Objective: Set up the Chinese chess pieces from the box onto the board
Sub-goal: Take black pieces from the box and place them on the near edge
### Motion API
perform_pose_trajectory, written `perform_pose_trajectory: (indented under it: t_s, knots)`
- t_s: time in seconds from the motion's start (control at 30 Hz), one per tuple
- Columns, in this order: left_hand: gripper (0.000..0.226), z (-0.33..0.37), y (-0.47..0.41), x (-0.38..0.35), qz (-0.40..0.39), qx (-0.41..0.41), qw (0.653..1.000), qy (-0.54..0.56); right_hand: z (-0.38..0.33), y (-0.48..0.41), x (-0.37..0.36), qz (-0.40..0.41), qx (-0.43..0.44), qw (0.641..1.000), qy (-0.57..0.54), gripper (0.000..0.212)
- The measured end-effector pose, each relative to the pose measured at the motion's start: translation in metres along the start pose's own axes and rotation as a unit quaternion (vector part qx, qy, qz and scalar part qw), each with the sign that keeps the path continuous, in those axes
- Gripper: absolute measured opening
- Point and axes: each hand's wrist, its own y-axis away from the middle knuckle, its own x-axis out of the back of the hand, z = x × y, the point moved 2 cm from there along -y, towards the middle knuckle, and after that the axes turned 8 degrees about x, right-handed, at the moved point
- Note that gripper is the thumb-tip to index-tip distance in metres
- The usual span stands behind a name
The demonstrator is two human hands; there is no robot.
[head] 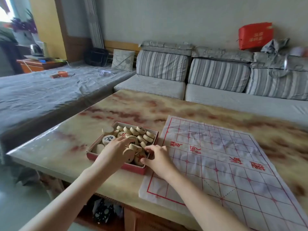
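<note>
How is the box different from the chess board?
The box is red with raised walls and full of round wooden pieces; the chess board is a flat, wrinkled white sheet with red lines and no pieces on it yet. The box is smaller. Both lie on the table.

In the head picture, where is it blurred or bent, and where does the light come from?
Head view: bright daylight enters from the window at upper left and overexposes it; the wide lens bends the table edge and the board lines; the far right by the sofa is smeared; box, left hand and right hand are fairly sharp.
</note>
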Motion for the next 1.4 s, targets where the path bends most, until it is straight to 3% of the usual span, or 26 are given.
perform_pose_trajectory:
  t_s: [0.13, 0.27, 0.37, 0.53, 0.67, 0.87, 1.0, 1.07, 1.17, 1.3, 1.4]
  knots:
    - [0.041, 0.002, -0.016, -0.01, -0.012, -0.007, 0.999, -0.04, 0.006, 0.006, 0.004, 0.047, 0.011, 0.999, 0.016, 0.045]
    - [0.04, -0.001, -0.016, -0.012, 0.031, -0.012, 0.999, -0.042, 0.009, 0.01, 0.011, 0.061, 0.043, 0.997, -0.005, 0.041]
    - [0.043, -0.009, -0.007, -0.011, 0.069, 0.008, 0.997, -0.038, 0.003, 0.005, 0.012, 0.051, 0.06, 0.996, -0.033, 0.04]
    - [0.031, -0.023, -0.003, -0.011, 0.07, 0.023, 0.997, -0.033, -0.015, -0.009, -0.003, 0.017, 0.07, 0.997, -0.018, 0.043]
    - [0.033, -0.023, -0.005, -0.01, 0.06, 0.017, 0.997, -0.04, -0.016, -0.02, -0.012, 0.077, 0.053, 0.994, -0.051, 0.018]
    - [0.027, -0.017, 0.003, -0.003, 0.091, 0.019, 0.992, 0.086, -0.009, -0.014, 0.018, 0.175, -0.009, 0.962, -0.21, 0.018]
    - [0.037, 0.003, 0.008, 0.007, 0.101, 0.043, 0.97, 0.215, 0.0, 0.003, 0.03, 0.114, -0.094, 0.909, -0.391, 0.026]
    - [0.039, 0.01, 0.009, 0.007, 0.068, 0.06, 0.96, 0.265, 0.002, 0.014, 0.035, 0.067, -0.113, 0.881, -0.455, 0.027]
    - [0.032, 0.014, 0.013, 0.001, -0.014, 0.096, 0.917, 0.386, 0.007, 0.034, 0.045, 0.039, -0.121, 0.854, -0.505, 0.031]
    - [0.052, 0.018, 0.031, -0.005, -0.066, 0.097, 0.906, 0.407, 0.02, 0.066, 0.051, 0.022, -0.129, 0.932, -0.339, 0.049]
    - [0.057, 0.018, 0.045, -0.014, -0.071, 0.086, 0.926, 0.362, 0.032, 0.091, 0.052, 0.019, -0.128, 0.957, -0.26, 0.049]
